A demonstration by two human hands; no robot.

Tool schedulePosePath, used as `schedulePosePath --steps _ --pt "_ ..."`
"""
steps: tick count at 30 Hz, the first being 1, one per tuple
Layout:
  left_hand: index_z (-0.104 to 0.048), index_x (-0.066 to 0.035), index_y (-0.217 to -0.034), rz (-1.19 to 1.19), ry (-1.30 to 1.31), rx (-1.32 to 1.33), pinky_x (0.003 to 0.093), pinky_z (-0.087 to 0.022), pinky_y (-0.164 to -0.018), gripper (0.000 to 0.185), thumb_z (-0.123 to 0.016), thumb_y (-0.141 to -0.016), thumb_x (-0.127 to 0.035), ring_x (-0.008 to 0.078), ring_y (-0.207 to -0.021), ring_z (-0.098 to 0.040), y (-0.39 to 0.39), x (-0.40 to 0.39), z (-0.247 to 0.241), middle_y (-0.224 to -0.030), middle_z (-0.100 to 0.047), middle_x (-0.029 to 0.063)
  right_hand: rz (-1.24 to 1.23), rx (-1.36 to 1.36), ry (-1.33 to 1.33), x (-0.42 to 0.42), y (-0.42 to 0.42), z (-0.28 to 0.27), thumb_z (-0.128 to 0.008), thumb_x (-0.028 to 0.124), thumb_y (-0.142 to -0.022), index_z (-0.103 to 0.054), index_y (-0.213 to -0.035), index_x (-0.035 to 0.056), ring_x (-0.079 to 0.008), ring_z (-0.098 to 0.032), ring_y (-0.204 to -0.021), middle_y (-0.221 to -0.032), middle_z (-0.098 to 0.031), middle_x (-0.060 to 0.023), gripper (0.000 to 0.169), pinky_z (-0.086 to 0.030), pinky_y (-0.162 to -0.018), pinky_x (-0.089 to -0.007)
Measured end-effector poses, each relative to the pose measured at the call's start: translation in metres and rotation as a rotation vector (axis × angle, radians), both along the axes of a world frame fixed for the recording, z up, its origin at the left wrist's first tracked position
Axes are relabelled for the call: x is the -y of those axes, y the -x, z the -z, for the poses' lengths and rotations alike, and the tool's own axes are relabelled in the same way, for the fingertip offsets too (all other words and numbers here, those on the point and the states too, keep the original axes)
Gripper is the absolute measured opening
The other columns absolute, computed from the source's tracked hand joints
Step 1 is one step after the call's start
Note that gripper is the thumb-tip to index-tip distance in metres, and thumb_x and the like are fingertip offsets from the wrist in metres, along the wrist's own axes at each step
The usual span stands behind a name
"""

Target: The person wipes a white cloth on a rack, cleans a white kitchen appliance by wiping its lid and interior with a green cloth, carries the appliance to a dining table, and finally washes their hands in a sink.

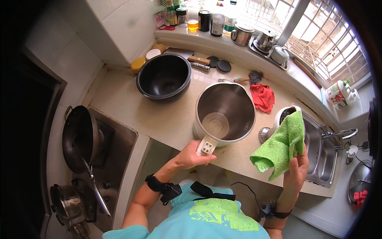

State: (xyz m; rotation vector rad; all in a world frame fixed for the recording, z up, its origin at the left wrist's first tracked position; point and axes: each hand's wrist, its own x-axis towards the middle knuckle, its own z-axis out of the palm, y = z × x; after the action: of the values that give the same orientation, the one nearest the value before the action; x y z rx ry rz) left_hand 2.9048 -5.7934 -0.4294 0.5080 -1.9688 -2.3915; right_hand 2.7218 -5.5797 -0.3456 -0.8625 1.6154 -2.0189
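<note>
My left hand grips the pale handle of a large stainless-steel pitcher, which has a pouring lip and a little clear liquid or sheen at its bottom. My right hand holds a green terry cloth. That cloth drapes over part of a white appliance head with a dark panel and a ribbed metal piece at its lower left. A red cloth lies on the counter behind, beside a steel-wool pad. To the pitcher's upper left sits a black bowl.
Left of me, a wok and a glass-lidded pot stand on the stove. A double steel sink with a faucet is at the right. A cleaver lies behind the bowl. Bottles and steel pots line the windowsill.
</note>
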Motion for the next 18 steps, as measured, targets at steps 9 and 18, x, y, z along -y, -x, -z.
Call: schedulePosePath --steps 9,18 --pt "-0.052 -0.001 -0.091 0.052 0.48 -0.265 0.0339 -0.044 -0.06 0.033 -0.066 -0.065 -0.016 0.0303 -0.067 -0.055 -0.018 -0.02 0.002 -0.077 -0.056 0.0138 0.072 -0.297 -0.303 0.046 -0.046 -0.04 -0.053 -0.004 -0.067 -0.052 -0.105 -0.0052 -0.0154 -0.047 -0.097 -0.108 -0.045 -0.0102 0.038 -0.037 -0.084 -0.0251" --pt "-0.052 0.0 -0.086 0.124 0.598 -0.345 0.0384 -0.044 -0.059 0.032 -0.065 -0.065 -0.02 0.034 -0.066 -0.054 -0.017 -0.036 0.009 -0.071 -0.055 0.0166 -0.604 -1.023 -1.173 0.101 -0.028 0.042 -0.048 0.003 -0.071 -0.039 -0.115 -0.0059 -0.0386 -0.041 -0.104 -0.119 -0.031 -0.025 0.045 -0.035 -0.09 -0.0378"
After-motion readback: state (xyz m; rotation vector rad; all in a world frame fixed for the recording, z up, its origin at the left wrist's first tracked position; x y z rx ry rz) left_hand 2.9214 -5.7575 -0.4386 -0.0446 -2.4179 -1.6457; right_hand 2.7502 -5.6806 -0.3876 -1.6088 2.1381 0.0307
